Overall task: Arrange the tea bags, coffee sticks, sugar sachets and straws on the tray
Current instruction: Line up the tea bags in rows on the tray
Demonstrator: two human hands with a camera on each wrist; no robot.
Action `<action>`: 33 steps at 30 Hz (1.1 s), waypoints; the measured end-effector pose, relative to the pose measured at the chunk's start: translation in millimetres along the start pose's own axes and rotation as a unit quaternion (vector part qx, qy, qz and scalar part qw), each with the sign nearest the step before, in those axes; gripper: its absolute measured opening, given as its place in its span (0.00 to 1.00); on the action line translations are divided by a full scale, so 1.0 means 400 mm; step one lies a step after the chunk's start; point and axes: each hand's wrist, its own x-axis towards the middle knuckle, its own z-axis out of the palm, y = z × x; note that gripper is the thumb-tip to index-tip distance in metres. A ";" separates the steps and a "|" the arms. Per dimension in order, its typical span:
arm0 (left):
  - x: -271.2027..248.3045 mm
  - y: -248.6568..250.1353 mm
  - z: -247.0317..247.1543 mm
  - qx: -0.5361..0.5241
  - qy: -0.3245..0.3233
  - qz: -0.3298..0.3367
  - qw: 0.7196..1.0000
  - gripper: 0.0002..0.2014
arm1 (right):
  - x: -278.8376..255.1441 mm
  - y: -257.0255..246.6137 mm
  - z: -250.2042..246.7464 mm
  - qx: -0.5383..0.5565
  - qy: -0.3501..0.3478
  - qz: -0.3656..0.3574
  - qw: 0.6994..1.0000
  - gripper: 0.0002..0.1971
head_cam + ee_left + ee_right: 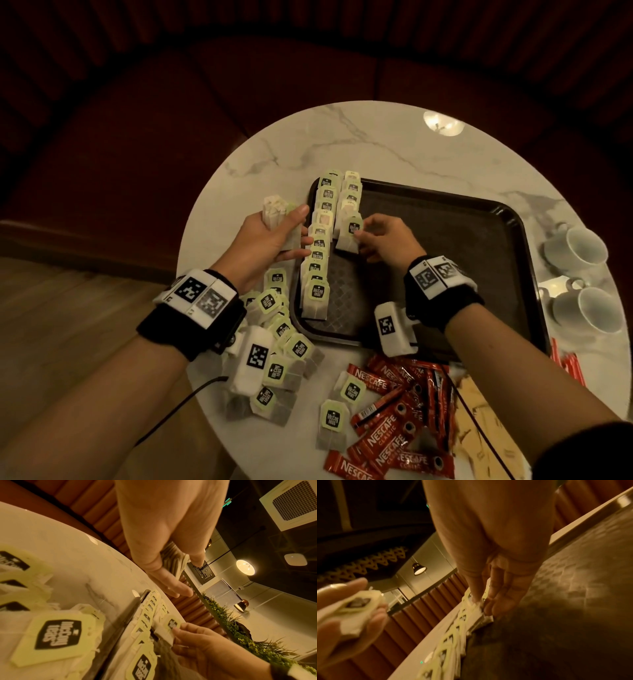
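A dark tray (445, 246) lies on the round marble table (376, 147). Two overlapping rows of tea bags (320, 240) run along the tray's left side. My left hand (270, 236) grips a stack of tea bags (277, 214) just left of the tray; the stack (173, 559) shows edge-on between the fingers in the left wrist view. My right hand (376, 236) pinches one tea bag (349, 233) at the near end of the second row; this tea bag (169, 626) also shows in the left wrist view, and my right fingers (498, 596) touch the row (453, 631).
Loose tea bags (281, 342) are heaped left of the tray's near corner. Red coffee sticks (397, 418) and tan sugar sachets (479, 418) lie near the front edge. Red straws (568, 366) sit at the right. Two white cups (582, 274) stand right of the tray.
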 end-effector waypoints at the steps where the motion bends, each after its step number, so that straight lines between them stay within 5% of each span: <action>1: -0.001 0.001 0.000 0.002 0.001 -0.001 1.000 0.15 | 0.006 0.005 0.007 -0.012 0.003 0.001 1.000 0.03; 12: -0.006 0.003 -0.004 0.008 0.004 0.000 1.000 0.15 | 0.032 0.018 0.044 0.031 0.062 0.016 0.997 0.13; 17: -0.007 0.011 0.003 -0.009 -0.007 -0.009 1.000 0.31 | 0.025 0.013 0.040 0.021 0.064 0.022 0.997 0.14; 20: -0.010 0.017 0.009 -0.014 -0.008 -0.012 1.000 0.37 | 0.006 -0.008 0.031 -0.026 0.108 -0.007 0.994 0.11; 23: -0.014 0.023 0.018 -0.014 -0.006 -0.015 1.000 0.30 | -0.039 -0.056 0.030 -0.026 0.128 -0.080 0.988 0.08; 28: -0.023 0.033 0.027 -0.036 -0.042 -0.026 0.998 0.26 | -0.126 -0.139 0.060 -0.017 0.001 -0.182 0.983 0.07; 33: -0.023 0.033 0.029 -0.026 -0.038 -0.014 0.999 0.28 | -0.147 -0.153 0.090 0.037 -0.035 -0.178 0.983 0.07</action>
